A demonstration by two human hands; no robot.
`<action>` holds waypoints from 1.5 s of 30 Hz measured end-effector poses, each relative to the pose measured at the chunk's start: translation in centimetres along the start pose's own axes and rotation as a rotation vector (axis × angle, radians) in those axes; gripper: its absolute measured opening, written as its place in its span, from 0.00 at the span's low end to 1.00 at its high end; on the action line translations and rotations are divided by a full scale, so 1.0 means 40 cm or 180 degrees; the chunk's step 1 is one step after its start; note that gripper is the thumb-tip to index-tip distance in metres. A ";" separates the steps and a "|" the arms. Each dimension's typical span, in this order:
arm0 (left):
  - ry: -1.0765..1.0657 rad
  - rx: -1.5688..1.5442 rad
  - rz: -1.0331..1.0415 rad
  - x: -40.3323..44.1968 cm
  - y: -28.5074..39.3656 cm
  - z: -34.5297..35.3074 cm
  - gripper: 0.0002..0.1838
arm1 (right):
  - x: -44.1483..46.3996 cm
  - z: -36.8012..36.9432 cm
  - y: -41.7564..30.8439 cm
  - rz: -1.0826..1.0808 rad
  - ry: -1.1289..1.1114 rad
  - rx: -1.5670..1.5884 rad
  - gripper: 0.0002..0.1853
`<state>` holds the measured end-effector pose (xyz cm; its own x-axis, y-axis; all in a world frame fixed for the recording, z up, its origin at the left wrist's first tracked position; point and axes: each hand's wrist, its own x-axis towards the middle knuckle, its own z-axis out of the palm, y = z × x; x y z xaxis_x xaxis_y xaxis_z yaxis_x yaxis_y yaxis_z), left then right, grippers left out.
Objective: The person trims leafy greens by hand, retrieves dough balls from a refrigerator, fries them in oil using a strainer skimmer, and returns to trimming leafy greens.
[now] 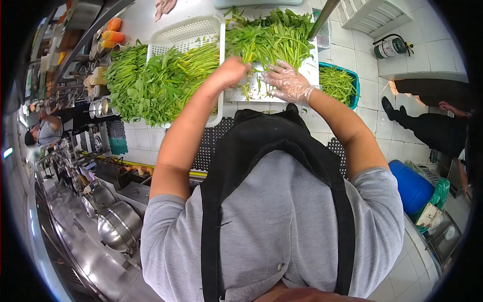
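My left hand (232,72), bare, is closed beside the near edge of a heap of long-stemmed leafy greens (274,38); what its fingers hold, if anything, I cannot make out. My right hand (288,83) wears a clear plastic glove. Its fingers are spread over the pale work surface (254,93), close to the stems' near side. Small green scraps lie between the two hands. To the left, a white perforated basket (183,32) carries more greens (173,75), and some spill over its left side.
Right of the work surface stands a teal bin (356,90) of green stems. A metal pole (324,19) rises by the heap. Farther right are a fire extinguisher (391,48), a blue barrel (410,186) and a person's dark-trousered legs (427,121). Another person (48,128) and steel pots (118,226) are leftward.
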<state>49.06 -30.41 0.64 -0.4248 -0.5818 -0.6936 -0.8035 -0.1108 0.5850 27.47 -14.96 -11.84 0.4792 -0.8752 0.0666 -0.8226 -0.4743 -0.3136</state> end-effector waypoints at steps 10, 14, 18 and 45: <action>-0.0027 0.1045 0.0318 -0.254 0.285 -0.298 0.18 | -0.006 0.016 0.013 0.0004 0.0055 0.0092 0.33; -0.0161 0.1112 0.0565 -0.268 0.299 -0.310 0.17 | -0.004 0.003 0.003 -0.0118 0.0320 0.0056 0.31; -0.0295 0.0735 0.0642 -0.240 0.246 -0.280 0.17 | 0.010 -0.079 -0.036 0.0458 0.1169 0.1242 0.29; -0.0522 -0.2157 0.1709 -0.101 -0.040 -0.116 0.08 | -0.320 -0.259 0.051 0.4154 0.0906 0.0130 0.34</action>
<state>53.98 -31.62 4.44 -0.7704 -0.5755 -0.2743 -0.0795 -0.3401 0.9370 16.48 -5.74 -3.52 -0.7301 -0.6745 -0.1093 -0.6146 0.7182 -0.3262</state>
